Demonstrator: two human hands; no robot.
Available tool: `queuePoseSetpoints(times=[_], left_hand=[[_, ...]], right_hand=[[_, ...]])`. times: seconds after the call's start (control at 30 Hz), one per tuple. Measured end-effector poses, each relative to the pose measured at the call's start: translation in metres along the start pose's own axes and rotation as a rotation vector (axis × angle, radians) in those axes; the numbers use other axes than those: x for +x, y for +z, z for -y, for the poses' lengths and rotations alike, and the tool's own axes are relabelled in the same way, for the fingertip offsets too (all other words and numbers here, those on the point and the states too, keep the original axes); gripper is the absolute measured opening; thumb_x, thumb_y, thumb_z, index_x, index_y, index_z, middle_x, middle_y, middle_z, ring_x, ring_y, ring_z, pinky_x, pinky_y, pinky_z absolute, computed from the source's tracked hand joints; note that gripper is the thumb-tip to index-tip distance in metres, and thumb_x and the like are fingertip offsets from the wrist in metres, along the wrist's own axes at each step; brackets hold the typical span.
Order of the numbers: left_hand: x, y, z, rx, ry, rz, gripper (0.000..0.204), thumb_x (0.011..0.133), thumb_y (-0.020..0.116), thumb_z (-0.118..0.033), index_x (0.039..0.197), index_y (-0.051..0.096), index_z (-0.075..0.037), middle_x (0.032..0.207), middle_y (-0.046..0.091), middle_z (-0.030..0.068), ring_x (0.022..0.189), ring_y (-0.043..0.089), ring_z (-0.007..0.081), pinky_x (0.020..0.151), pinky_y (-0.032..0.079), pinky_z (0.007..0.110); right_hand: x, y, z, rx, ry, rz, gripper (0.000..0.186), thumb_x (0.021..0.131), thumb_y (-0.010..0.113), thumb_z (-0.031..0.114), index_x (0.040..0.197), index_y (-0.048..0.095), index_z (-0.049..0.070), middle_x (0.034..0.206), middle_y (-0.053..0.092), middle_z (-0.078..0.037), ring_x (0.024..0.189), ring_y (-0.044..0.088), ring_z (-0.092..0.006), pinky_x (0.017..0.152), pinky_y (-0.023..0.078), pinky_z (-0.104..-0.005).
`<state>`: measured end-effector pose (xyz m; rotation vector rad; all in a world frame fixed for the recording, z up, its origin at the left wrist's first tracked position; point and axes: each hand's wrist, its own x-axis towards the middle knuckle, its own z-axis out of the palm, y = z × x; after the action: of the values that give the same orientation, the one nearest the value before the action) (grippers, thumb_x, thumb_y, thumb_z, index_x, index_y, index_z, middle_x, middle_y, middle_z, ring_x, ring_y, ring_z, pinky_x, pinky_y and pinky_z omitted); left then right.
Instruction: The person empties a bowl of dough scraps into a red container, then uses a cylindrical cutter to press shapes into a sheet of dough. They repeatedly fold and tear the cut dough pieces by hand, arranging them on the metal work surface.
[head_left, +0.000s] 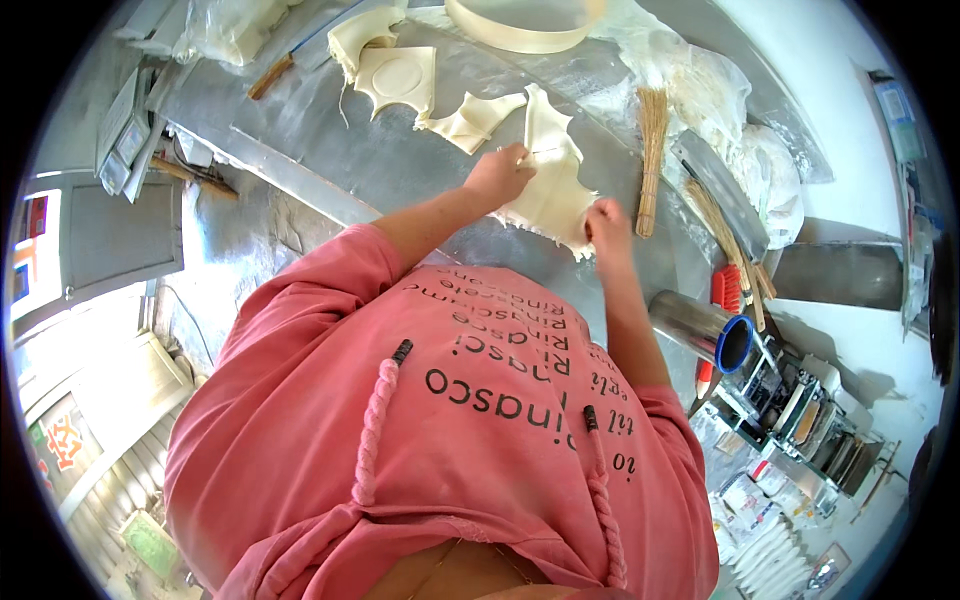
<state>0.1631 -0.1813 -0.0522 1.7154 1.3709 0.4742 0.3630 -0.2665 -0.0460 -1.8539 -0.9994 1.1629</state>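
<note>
A pale sheet of dough [552,198] with ragged edges lies on the grey metal table in front of me. My left hand [502,178] is closed at its left edge, fingers curled onto the dough. At the lower right corner, my right hand [609,232] pinches the torn edge. Just beyond my left hand is a cut scrap of dough [474,122] with curved, pointed sides. Farther left lies a dough piece with a round outline pressed into it [398,78], beside a curled strip of dough [360,40].
A wooden ring-shaped frame [525,40] sits at the far edge. On the right are a straw whisk [652,160], a flat metal blade [722,185], clear plastic sheeting [690,85], a red brush [726,288] and a metal cylinder with a blue rim [690,322]. A wooden-handled tool [272,77] lies far left.
</note>
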Motion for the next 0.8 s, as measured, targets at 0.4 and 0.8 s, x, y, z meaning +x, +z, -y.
queuePoseSetpoints(times=[0.4, 0.8], left_hand=[[-0.006, 0.018, 0.014, 0.457, 0.198, -0.324, 0.029, 0.081, 0.059, -0.028, 0.101, 0.051, -0.010, 0.089, 0.061, 0.0122, 0.081, 0.060, 0.0354, 0.068, 0.048, 0.047], [0.060, -0.057, 0.048, 0.349, -0.236, -0.250, 0.023, 0.076, 0.061, -0.026, 0.084, 0.057, -0.004, 0.083, 0.059, 0.0132, 0.083, 0.060, 0.0295, 0.073, 0.047, 0.039]], right_hand=[[0.009, 0.017, -0.025, -0.536, -0.099, -0.205, 0.018, 0.084, 0.049, 0.015, 0.092, 0.054, 0.000, 0.081, 0.062, -0.018, 0.079, 0.059, -0.0383, 0.073, 0.046, -0.0438], [0.039, 0.058, 0.043, 0.269, 0.321, 0.245, 0.016, 0.086, 0.054, 0.017, 0.089, 0.054, 0.001, 0.071, 0.061, -0.006, 0.054, 0.059, -0.0138, 0.045, 0.044, -0.0229]])
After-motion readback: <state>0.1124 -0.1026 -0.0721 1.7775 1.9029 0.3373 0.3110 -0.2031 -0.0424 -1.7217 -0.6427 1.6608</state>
